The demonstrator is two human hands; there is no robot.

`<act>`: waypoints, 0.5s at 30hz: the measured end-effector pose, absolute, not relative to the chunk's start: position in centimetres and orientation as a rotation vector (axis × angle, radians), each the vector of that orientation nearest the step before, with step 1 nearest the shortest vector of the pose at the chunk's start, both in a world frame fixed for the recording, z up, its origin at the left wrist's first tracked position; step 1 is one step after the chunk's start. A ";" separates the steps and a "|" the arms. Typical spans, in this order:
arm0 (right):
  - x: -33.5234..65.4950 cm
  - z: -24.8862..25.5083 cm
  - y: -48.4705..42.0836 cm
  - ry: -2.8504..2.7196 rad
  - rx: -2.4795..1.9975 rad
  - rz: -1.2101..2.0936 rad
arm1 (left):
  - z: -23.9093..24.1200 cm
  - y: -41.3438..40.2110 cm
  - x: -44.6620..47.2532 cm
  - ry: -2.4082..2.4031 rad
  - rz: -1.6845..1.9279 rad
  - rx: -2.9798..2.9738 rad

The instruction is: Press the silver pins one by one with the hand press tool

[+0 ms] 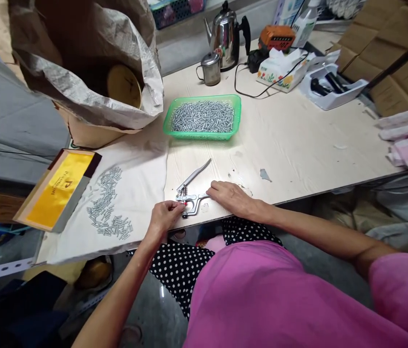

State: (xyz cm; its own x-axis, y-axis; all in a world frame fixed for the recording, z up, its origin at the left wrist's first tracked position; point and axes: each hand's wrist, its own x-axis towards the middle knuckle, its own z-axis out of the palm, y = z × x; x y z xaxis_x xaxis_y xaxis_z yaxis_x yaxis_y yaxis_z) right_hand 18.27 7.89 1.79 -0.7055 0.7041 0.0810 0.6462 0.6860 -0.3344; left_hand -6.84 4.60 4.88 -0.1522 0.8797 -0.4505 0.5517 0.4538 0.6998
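Observation:
Hand pliers of the snap-fastener kind [195, 207], with a coil spring and a red part at the jaw, lie at the table's front edge. Their upper handle angles up, apart from the lower one. My right hand [231, 197] rests closed around the end of the lower handle. At the jaw, my left hand [165, 215] is closed in a pinch; whatever its fingertips hold is too small to make out. To the left, many small metal pieces [107, 208], like short pins or tubes, are spread on a white cloth [142, 176].
Similar metal pieces fill a green plastic basket [202, 135] behind the pliers. A large open sack [117, 116] stands at back left, near a yellow box [59, 188]. Behind are a steel mug [211, 70], kettle [225, 36], tissue pack [279, 72] and white tray [329, 99].

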 end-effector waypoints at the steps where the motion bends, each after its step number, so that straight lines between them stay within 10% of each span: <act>1: 18.3 1.9 7.8 -2.703 -1.100 0.405 | 4.9 4.7 -6.9 1.845 0.451 1.224; 15: 18.1 1.9 7.8 -2.682 -1.090 0.379 | 6.0 5.9 -7.3 1.649 0.234 1.143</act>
